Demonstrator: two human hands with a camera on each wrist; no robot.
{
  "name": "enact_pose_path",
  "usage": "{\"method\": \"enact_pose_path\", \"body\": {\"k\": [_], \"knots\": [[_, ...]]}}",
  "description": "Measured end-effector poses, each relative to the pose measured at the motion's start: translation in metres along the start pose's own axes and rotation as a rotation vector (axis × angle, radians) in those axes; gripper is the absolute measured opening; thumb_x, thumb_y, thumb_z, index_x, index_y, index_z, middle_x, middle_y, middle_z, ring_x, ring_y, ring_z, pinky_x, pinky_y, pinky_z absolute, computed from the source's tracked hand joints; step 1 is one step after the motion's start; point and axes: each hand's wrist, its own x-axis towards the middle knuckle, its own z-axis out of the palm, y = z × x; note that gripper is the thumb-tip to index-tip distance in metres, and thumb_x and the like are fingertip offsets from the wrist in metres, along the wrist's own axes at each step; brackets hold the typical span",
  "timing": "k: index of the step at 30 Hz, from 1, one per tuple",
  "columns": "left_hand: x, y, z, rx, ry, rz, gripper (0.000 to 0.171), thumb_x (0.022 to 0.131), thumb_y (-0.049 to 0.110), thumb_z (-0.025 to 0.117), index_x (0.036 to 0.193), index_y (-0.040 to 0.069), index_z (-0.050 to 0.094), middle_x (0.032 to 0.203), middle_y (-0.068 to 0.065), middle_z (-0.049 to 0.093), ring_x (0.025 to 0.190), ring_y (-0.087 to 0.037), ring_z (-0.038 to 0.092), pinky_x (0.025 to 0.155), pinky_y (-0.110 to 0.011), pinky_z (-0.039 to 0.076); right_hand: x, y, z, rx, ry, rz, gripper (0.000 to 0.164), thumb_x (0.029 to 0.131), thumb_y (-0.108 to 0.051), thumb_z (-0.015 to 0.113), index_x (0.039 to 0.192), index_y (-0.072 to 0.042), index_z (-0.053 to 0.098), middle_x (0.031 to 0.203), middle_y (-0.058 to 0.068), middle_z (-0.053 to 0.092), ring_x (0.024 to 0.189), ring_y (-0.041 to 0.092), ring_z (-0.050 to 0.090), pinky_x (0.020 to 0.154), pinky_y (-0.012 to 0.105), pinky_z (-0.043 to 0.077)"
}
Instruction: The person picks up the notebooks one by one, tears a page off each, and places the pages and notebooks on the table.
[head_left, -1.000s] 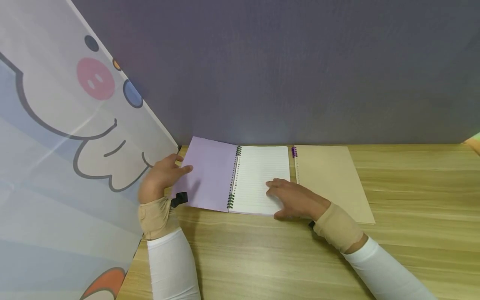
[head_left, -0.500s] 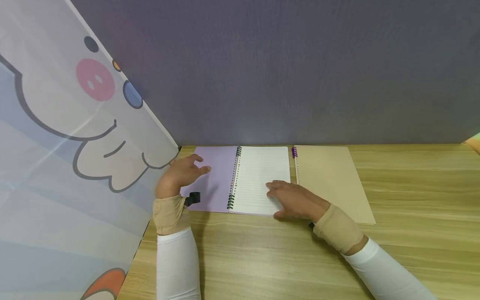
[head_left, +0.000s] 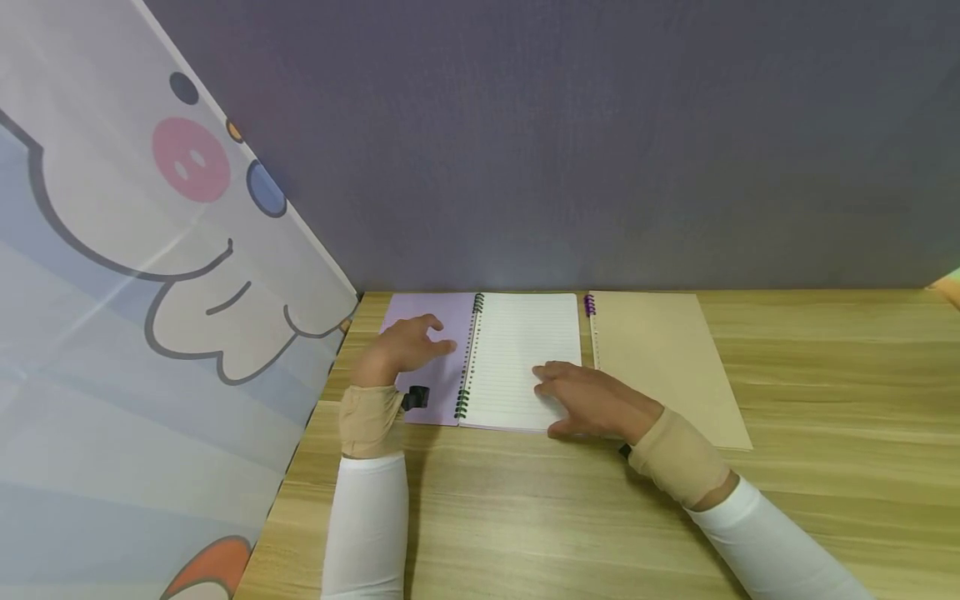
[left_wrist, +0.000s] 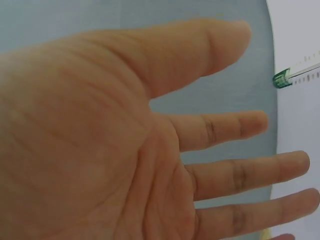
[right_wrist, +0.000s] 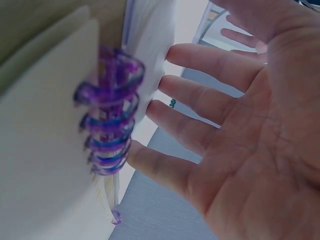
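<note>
An open spiral notebook lies flat, its lined white page point(head_left: 521, 333) on the right and its purple cover point(head_left: 442, 383) folded out left. Green binding rings point(head_left: 461, 403) join the two. My left hand point(head_left: 405, 346) is over the purple cover, its fingers spread and straight in the left wrist view, nothing between them. My right hand point(head_left: 592, 398) rests its fingertips on the page's right part; in the right wrist view those fingers are extended against the paper. Part of the page is hidden under that hand.
A second notebook with a beige sheet point(head_left: 660, 350) on top and purple rings point(head_left: 589, 305) lies just right of the open one, partly under my right wrist. A dark grey panel point(head_left: 570, 150) rises behind the wooden table point(head_left: 495, 517). A cartoon-printed sheet point(head_left: 97, 333) stands at left.
The purple cover, its outer edge raised earlier, now lies flat. My left hand has moved right from that edge across the cover toward the rings. My right hand has stayed in place.
</note>
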Motion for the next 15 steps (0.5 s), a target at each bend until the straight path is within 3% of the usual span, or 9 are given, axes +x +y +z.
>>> {"method": "enact_pose_path", "body": {"k": [10, 15], "knots": [[0.012, 0.002, 0.01, 0.02, -0.054, 0.029, 0.057, 0.088, 0.049, 0.05, 0.131, 0.013, 0.044, 0.131, -0.011, 0.047, 0.11, -0.026, 0.048, 0.084, -0.041, 0.038, -0.004, 0.004, 0.001, 0.043, -0.007, -0.023, 0.06, 0.078, -0.039, 0.068, 0.125, -0.006, 0.053, 0.143, 0.011, 0.033, 0.133, 0.026, 0.026, 0.102, 0.033, 0.021], [0.019, 0.004, 0.016, 0.006, -0.068, 0.036, 0.055, 0.088, 0.048, 0.05, 0.13, 0.014, 0.045, 0.129, -0.01, 0.049, 0.11, -0.026, 0.049, 0.083, -0.042, 0.039, -0.005, 0.008, 0.0, 0.075, 0.012, -0.052, 0.051, 0.082, -0.035, 0.064, 0.123, -0.006, 0.055, 0.142, 0.011, 0.035, 0.132, 0.026, 0.027, 0.101, 0.031, 0.021]]}}
